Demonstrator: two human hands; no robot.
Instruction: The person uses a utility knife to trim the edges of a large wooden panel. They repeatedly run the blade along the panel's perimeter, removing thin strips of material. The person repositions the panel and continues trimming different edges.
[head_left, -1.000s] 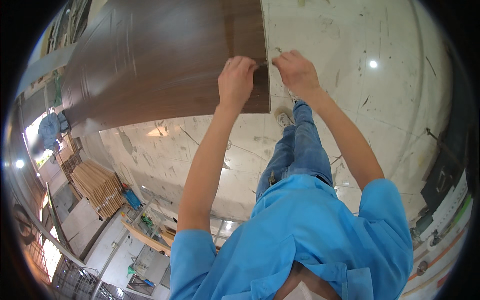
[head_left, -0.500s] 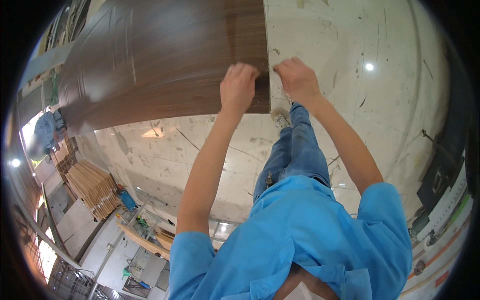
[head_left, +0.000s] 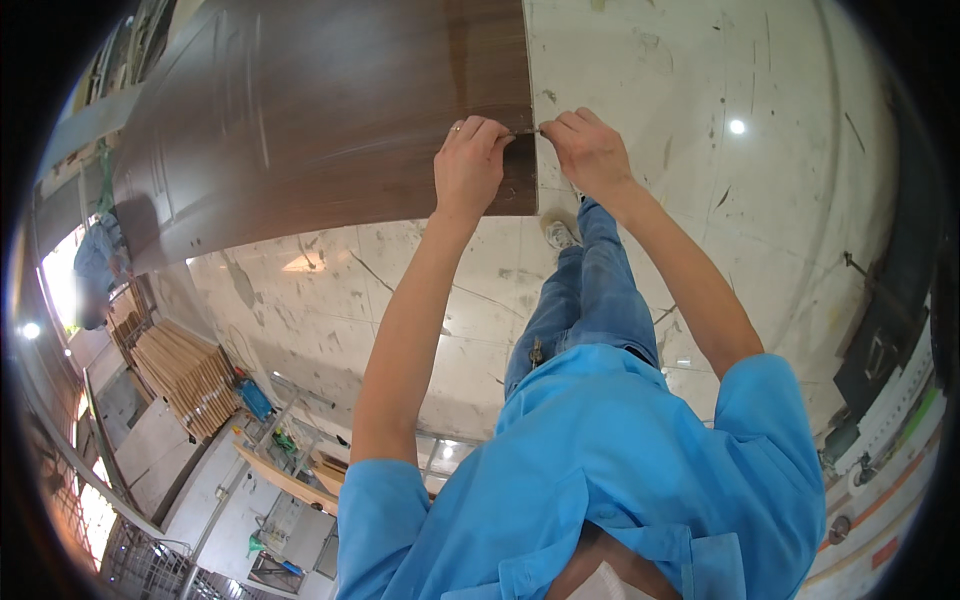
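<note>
My left hand (head_left: pixel 470 165) is over the corner of a dark brown wood-grain door panel (head_left: pixel 350 110), fingers pinched together. Just past the panel's right edge, my right hand (head_left: pixel 587 152) is pinched too. A short, thin dark piece (head_left: pixel 525 132) seems to span the gap between the two sets of fingertips, across the edge. It is too small to name. Below my left hand, a small mark or hole shows near the panel's corner.
Pale, stained floor tiles (head_left: pixel 640 80) surround the panel. A stack of light wooden boards (head_left: pixel 185 370) stands at the left, by a blue container (head_left: pixel 254 398). Another person (head_left: pixel 100 260) is at the far left. Dark and white panels (head_left: pixel 890 340) line the right side.
My hands have come slightly closer to the panel's edge, and the thin piece between the fingertips now shows. The person at the far left has shifted a little.
</note>
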